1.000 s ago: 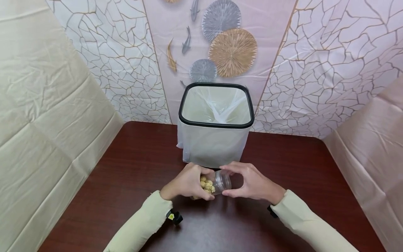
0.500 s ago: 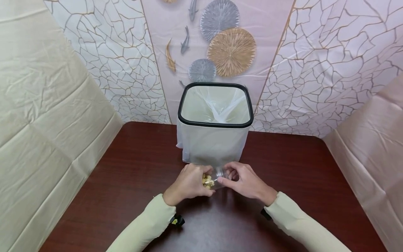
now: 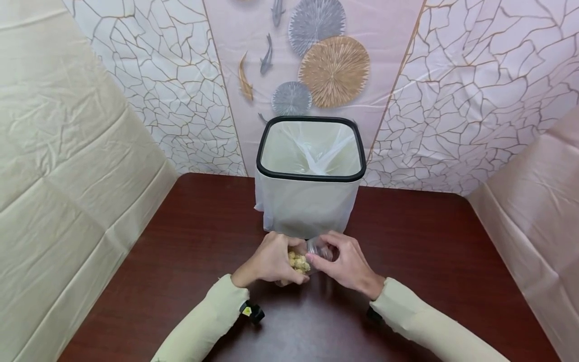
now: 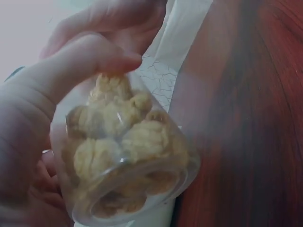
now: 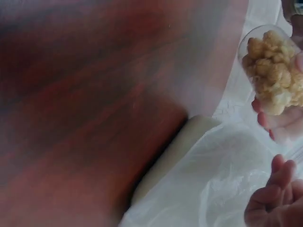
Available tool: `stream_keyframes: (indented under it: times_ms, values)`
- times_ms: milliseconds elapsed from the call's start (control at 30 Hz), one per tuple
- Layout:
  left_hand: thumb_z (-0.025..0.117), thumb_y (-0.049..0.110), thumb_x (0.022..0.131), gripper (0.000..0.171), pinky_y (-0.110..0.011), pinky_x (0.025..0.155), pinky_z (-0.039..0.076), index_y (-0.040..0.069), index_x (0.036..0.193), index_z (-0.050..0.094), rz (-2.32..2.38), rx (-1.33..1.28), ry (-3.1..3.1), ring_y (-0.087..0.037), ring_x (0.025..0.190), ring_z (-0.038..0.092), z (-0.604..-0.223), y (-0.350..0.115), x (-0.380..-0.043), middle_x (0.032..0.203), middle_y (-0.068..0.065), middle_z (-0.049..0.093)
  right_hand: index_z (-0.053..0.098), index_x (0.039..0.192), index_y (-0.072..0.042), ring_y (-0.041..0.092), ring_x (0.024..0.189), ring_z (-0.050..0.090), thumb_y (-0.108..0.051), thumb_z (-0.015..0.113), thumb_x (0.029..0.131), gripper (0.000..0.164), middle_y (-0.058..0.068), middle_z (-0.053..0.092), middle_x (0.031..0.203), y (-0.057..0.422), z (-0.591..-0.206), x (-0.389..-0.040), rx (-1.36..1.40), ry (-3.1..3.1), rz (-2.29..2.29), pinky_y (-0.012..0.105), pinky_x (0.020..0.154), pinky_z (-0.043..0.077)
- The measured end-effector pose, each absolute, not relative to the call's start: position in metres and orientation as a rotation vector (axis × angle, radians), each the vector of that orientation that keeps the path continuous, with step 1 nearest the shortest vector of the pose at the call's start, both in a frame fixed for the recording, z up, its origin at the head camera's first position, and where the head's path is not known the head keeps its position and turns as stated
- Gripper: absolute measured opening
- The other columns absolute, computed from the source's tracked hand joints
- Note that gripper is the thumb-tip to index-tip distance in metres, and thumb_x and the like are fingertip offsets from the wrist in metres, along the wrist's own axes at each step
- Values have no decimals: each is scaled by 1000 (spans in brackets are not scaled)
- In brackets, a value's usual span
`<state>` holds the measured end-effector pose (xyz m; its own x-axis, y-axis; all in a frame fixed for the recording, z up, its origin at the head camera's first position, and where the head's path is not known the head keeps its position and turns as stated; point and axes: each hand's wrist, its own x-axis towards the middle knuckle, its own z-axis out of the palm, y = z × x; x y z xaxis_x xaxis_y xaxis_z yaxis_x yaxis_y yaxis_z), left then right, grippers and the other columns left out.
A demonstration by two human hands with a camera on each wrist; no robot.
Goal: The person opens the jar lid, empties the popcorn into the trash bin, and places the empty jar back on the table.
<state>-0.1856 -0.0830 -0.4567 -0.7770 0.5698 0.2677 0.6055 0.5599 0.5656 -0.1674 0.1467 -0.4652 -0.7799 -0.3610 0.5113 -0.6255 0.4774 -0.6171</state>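
Note:
My left hand (image 3: pixel 271 259) grips a clear plastic jar (image 4: pixel 123 156) of yellowish popcorn (image 3: pixel 297 262), its thumb and fingers wrapped round the body. The jar is on its side in the head view, base to the left and ridged end to the right. My right hand (image 3: pixel 350 262) holds that clear ridged end between thumb and curled fingers. Popcorn fills the base part in the left wrist view, and the clumps show again through the wall in the right wrist view. Curled fingers of my right hand (image 5: pixel 277 201) appear there at the lower right; the ridged end is largely hidden.
Just beyond my hands stands a white bin (image 3: pixel 307 206) with a black rim (image 3: pixel 312 177) and a clear plastic liner (image 3: pixel 316 151). It is on a dark red-brown table (image 3: pixel 429 241). A patterned cloth (image 3: pixel 181 90) hangs behind; beige cloth drapes both sides.
My right hand first spanned the jar's end with spread thumb and fingers, then curled its fingers closer round it. My left hand keeps its grip, shifting only slightly.

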Motion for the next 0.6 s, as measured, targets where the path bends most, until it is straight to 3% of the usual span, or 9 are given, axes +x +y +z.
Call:
stream_keyframes:
  times_ms: [167,333,500,600]
  values:
    - [99,32,61,42,-19,64,55,29,96,77,-1379,-1153,-2767,4,69,64,-456,-87,-187,77,22,72,74,105,-14,5,74,56,-38,80,91,29,-5,63,86,148,-458,-174,1132,-2212,1069,16,63,47]
    - [98,23,64,44,-23,72,59,25,103,78,-1665,-1294,-2733,-2,77,71,-456,-87,-191,87,16,78,73,109,-6,8,80,61,-44,72,97,39,0,67,95,150,-445,-181,1359,-2012,957,17,70,51]
    - [96,33,65,33,-19,63,53,28,88,73,-1448,-1255,-2776,2,66,63,-455,-84,-191,73,20,70,71,117,-5,7,88,63,-40,74,97,41,-1,67,103,161,-441,-187,1427,-2149,933,20,75,54]
    - [96,40,64,35,-17,58,49,27,85,71,-1225,-1143,-2782,5,60,57,-453,-81,-188,67,20,64,70,124,-6,6,91,64,-35,79,93,44,-4,69,104,167,-441,-190,1361,-2308,972,27,77,58]
